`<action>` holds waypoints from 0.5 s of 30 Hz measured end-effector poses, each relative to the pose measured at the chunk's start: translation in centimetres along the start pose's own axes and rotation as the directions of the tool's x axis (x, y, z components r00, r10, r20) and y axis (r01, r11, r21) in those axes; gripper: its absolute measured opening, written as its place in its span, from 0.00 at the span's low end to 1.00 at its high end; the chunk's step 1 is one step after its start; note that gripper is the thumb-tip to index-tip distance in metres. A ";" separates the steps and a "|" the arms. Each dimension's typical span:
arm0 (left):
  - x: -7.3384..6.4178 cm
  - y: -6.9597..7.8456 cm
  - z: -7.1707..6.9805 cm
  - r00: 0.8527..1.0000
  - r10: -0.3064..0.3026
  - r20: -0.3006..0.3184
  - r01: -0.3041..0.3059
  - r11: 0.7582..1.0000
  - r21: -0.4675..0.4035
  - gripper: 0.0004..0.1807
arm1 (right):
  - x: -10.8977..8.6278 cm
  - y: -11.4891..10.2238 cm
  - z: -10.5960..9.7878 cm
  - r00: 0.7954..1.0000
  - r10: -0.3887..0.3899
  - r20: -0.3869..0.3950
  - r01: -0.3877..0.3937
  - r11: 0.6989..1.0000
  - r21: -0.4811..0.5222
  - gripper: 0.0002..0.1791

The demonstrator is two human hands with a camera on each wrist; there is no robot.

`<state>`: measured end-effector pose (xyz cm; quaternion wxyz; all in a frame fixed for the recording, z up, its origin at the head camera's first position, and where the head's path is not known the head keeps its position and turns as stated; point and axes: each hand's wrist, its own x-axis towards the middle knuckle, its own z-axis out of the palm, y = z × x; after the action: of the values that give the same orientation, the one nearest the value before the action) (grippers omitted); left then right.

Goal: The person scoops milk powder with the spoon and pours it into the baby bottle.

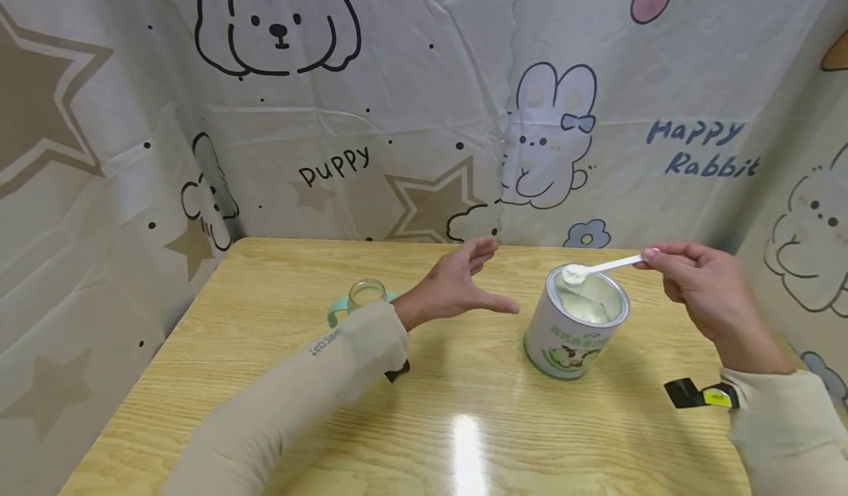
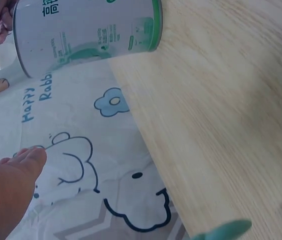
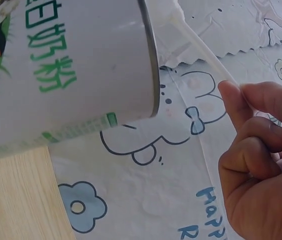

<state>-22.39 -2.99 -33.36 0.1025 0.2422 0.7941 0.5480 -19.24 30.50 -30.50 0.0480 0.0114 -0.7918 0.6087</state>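
A white tin of milk powder [image 1: 563, 345] with green lettering and a cow picture stands uncovered on the table, pale powder inside. My right hand [image 1: 712, 290] pinches the handle end of a white scoop [image 1: 617, 263] between thumb and forefinger. Heaped with powder, the scoop's bowl is over the tin's rim at its far side; the right wrist view shows the other fingers curled in. To the left of the tin, my left hand [image 1: 457, 282] is held in the air, fingers extended and thumb spread apart, holding nothing. Behind the left forearm is a clear cup [image 1: 367, 292] with mint-green handles, partly hidden by the sleeve.
The light wooden table [image 1: 490, 378] ends at the back against a hanging cloth [image 1: 411, 76] printed with cartoon animals, stars and words. More of this cloth hangs at both sides. Each wrist carries a black strapped device.
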 end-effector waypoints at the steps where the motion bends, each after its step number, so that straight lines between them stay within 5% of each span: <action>1: -0.1 0.0 -0.2 1.000 -0.001 0.000 0.001 1.000 -0.002 0.56 | 0.0 -0.1 0.1 1.000 0.002 0.002 -0.002 1.000 -0.008 0.03; 15: -1.5 -0.3 -2.9 0.999 -0.033 -0.013 0.033 0.999 -0.027 0.54 | 0.5 -1.2 2.3 0.998 -0.045 0.038 0.039 0.990 0.134 0.02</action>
<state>-22.43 -6.16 -32.67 0.1093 0.2238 0.7912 0.5586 -19.80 27.97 -29.85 0.0439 0.0437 -0.7499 0.6586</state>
